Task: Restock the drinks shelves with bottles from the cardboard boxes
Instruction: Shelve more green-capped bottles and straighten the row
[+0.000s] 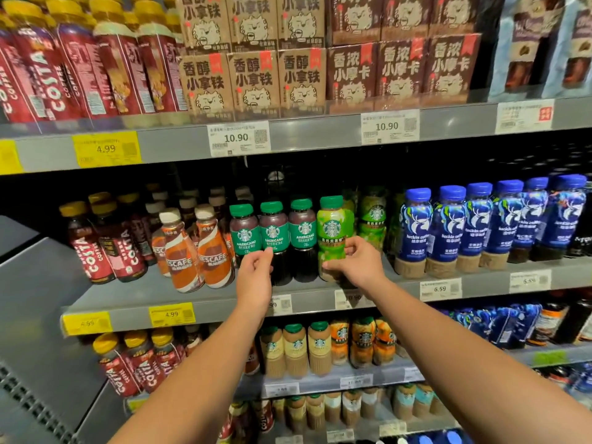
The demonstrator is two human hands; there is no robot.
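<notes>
**Middle shelf [221, 299], front row.** Your right hand [355, 267] grips the light-green bottle [331, 229] low on its body, with fingers and thumb curled round it. The bottle stands upright near the shelf's front edge, just beside three Americano bottles [273, 232]. Your left hand [254, 274] is curled at the label of the middle one. You cannot tell whether its fingers pinch that bottle or only touch it.

**Progress (a judgement).** The front rows here and on the shelves above and below look full, so this section seems nearly stocked, with the green bottle probably being set into place.

**Not shown.** The cardboard boxes are out of view, so the stock left is unknown. The rows behind the front bottles are too dark to count. Your wrists partly cover two price tags [283, 304].
</notes>
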